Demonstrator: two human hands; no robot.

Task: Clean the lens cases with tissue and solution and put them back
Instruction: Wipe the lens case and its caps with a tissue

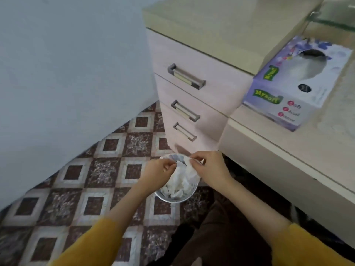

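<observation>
Both my hands hover over a small round waste bin (pixel 169 199) on the floor, which is full of crumpled white tissues. My right hand (pixel 210 167) pinches a crumpled white tissue (pixel 189 170) at its upper edge. My left hand (pixel 158 172) has curled fingers that pinch the tissue's other side. No lens case shows in either hand. A purple tissue box (pixel 295 89) with an oval opening stands on the desk at the right.
A pale drawer unit (pixel 192 60) with three metal handles stands just behind the bin. The cream desk (pixel 278 150) juts out on the right, above my knees. A patterned tile floor (pixel 86 179) spreads to the left, bounded by a light blue wall.
</observation>
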